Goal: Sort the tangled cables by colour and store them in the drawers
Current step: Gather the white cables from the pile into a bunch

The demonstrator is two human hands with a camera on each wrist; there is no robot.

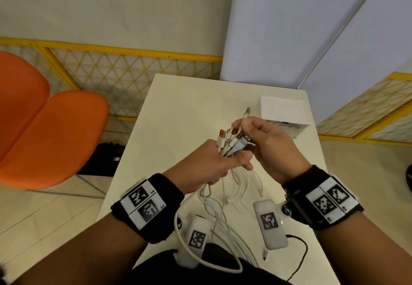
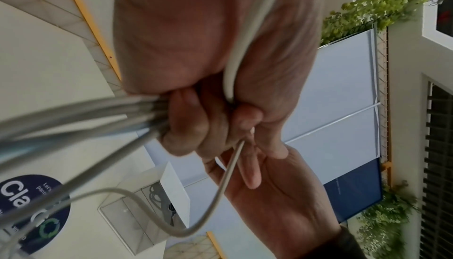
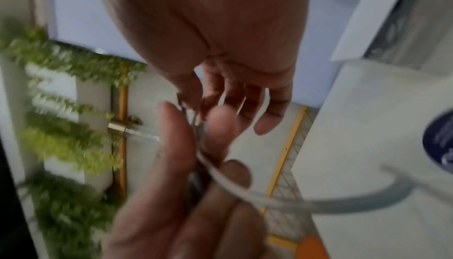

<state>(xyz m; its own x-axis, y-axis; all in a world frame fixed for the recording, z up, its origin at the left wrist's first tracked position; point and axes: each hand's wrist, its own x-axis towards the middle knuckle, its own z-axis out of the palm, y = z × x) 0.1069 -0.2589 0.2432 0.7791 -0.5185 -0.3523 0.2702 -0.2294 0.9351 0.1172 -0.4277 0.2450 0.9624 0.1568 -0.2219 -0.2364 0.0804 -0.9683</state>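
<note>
White cables (image 1: 225, 148) in left grip (image 1: 207, 164)

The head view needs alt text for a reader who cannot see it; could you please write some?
A person's left hand grips a bundle of white cables above a pale table, while the right hand pinches the plug ends. Loose cable lengths trail toward the person; a white drawer box stands behind, an orange chair at left.

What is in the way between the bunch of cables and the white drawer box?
Nothing visible. The left hand holds the cable bunch above bare table; the drawer box stands beyond the right hand.
</note>
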